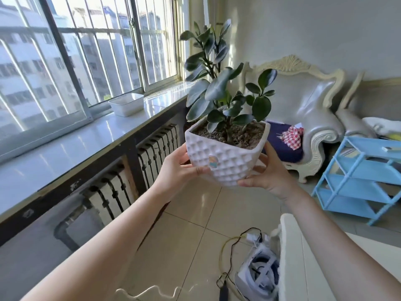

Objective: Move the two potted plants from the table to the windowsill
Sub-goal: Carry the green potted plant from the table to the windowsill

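Windowsill (71, 146) lies left of what I carry, long axis running from near left toward far corner; I judge left hand (175, 170) nearer it. White textured pot (223, 159) upright, in air over floor, plant (227, 101) in it. Left hand, right hand (267, 172) clasp its opposite sides. White tub (127, 104) sits farther along sill. Second plant (206, 48) behind; its pot hidden. Table not identifiable.

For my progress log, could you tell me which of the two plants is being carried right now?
The plant in the white dimpled pot, gripped by both hands; the taller plant stands behind it, untouched.
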`<state>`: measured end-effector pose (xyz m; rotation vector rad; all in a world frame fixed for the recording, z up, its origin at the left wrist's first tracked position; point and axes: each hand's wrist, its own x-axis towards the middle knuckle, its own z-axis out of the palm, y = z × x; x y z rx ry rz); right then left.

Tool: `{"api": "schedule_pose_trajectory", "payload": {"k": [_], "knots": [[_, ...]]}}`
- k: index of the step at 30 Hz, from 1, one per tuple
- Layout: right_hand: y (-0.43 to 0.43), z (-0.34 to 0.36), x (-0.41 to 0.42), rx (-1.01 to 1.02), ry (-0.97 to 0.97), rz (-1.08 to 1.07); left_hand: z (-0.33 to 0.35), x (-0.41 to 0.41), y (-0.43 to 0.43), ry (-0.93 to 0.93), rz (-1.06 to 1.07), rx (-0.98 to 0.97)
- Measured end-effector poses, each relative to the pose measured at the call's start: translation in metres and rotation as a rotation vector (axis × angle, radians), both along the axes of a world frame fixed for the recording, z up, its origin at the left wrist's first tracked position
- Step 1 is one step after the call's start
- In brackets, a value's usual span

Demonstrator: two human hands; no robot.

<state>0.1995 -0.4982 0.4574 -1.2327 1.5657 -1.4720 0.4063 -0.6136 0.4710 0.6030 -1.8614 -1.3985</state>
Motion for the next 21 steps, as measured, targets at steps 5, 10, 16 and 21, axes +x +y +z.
{"api": "schedule_pose_trajectory", "payload": {"k": [5, 10, 16, 21], "knots": [[-0.063, 0.002, 0.006, 0.001, 0.003, 0.05, 0.0, 0.013, -0.052, 0.011, 0.056, 0.003], [-0.13, 0.003, 0.005, -0.021, 0.003, 0.091, 0.0, 0.013, -0.108, 0.026, 0.11, 0.009], [-0.224, 0.005, -0.016, -0.012, 0.012, 0.104, 0.004, 0.0, -0.188, 0.048, 0.154, -0.016], [-0.297, 0.016, -0.028, -0.001, 0.004, 0.134, 0.016, -0.01, -0.255, 0.067, 0.186, -0.049]]}}
